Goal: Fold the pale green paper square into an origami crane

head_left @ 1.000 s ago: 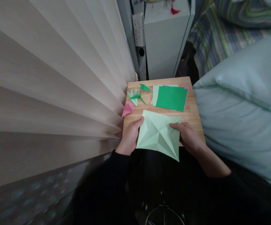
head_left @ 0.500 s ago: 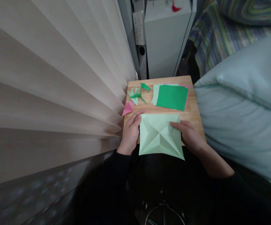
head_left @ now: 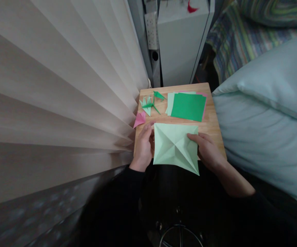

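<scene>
A pale green sheet of origami paper (head_left: 175, 145), creased in a star from its middle, is held up over the near side of the wooden table. My right hand (head_left: 206, 147) pinches its right edge, thumb on top and fingers behind. At the left edge is my left hand (head_left: 143, 145), loosely open, the thumb off the paper and some fingertips partly hidden behind it. Beyond lie a pale green folded piece (head_left: 146, 104), a dark green folded piece (head_left: 159, 95) and a pink folded piece (head_left: 139, 119).
A stack of paper with a dark green sheet (head_left: 188, 107) on top lies at the back right of the wooden table (head_left: 216, 137). A pleated curtain (head_left: 86, 89) borders the left, pale bedding (head_left: 261, 120) the right. Behind stands a white cabinet (head_left: 180, 51).
My left thumb has come off the paper's upper left corner. The sheet has tilted slightly, its lower edge moving up on the left. My right hand keeps its pinch.
</scene>
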`<state>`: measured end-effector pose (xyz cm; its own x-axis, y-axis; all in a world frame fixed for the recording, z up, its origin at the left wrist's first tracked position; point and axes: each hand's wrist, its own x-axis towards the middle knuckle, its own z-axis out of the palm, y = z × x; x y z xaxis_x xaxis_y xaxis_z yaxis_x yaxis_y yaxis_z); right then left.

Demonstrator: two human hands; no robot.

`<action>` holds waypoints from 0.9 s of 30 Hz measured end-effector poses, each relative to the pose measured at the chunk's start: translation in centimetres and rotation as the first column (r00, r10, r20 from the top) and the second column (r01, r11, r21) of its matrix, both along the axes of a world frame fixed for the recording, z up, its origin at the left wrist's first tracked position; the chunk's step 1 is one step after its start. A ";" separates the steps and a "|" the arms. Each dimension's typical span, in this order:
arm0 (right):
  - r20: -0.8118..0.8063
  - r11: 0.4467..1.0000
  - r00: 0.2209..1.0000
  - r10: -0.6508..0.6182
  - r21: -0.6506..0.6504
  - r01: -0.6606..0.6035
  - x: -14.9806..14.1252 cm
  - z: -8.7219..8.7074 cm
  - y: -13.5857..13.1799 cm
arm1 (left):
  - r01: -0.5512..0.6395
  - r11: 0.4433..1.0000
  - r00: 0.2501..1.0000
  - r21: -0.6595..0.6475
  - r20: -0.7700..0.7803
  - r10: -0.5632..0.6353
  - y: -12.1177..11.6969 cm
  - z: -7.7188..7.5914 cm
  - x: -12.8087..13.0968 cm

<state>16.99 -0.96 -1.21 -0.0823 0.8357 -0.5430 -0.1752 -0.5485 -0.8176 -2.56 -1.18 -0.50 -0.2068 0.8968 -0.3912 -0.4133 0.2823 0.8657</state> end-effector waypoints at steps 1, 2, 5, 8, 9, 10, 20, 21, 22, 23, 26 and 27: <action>0.014 0.999 0.999 -0.041 0.027 0.041 -0.1 -0.2 0.0 | 0.048 0.999 0.995 -0.007 0.084 -0.047 -0.1 0.2 0.4; 0.035 0.996 0.997 -0.070 0.066 0.067 -0.1 -0.4 0.0 | 0.127 0.992 0.982 -0.027 0.142 -0.122 -0.2 0.3 0.8; 0.118 0.976 0.989 -0.091 0.206 0.065 -0.2 -0.9 -0.2 | 0.280 0.957 0.945 -0.080 0.198 -0.260 -0.6 0.2 1.3; 0.184 0.955 0.980 -0.073 0.298 0.015 -0.3 -1.0 -0.4 | 0.244 0.963 0.964 -0.112 0.140 -0.228 -0.8 -0.8 1.2; 0.194 0.951 0.980 -0.054 0.310 -0.009 -0.4 -0.9 -0.5 | 0.215 0.971 0.973 -0.107 0.113 -0.203 -0.8 -1.2 1.1; 0.197 0.948 0.980 -0.031 0.317 -0.034 -0.5 -0.8 -0.6 | 0.182 0.978 0.981 -0.099 0.089 -0.174 -0.8 -1.5 1.0; 0.236 0.924 0.972 0.016 0.368 -0.105 -1.5 -0.1 -1.6 | 0.036 0.999 0.993 -0.024 -0.110 -0.038 -0.7 -1.8 1.2; 0.227 0.926 0.974 0.022 0.363 -0.106 -1.7 -0.1 -1.7 | 0.019 1.000 0.988 -0.007 -0.156 -0.019 -0.6 -1.8 1.2; 0.212 0.931 0.977 0.028 0.350 -0.103 -1.8 -0.1 -1.9 | 0.013 1.000 0.978 0.012 -0.207 -0.011 -0.6 -1.7 1.2; 0.188 0.938 0.981 0.037 0.332 -0.099 -1.9 -0.1 -2.0 | 0.017 1.000 0.966 0.025 -0.260 -0.010 -0.6 -1.6 1.2; 0.108 0.958 0.993 0.047 0.275 -0.075 -2.2 -0.2 -2.2 | 0.032 0.999 0.929 0.027 -0.370 -0.020 -0.4 -1.5 1.2; 0.094 0.962 0.995 0.036 0.267 -0.061 -2.3 -0.3 -2.2 | 0.043 0.999 0.925 0.023 -0.380 -0.031 -0.4 -1.4 1.2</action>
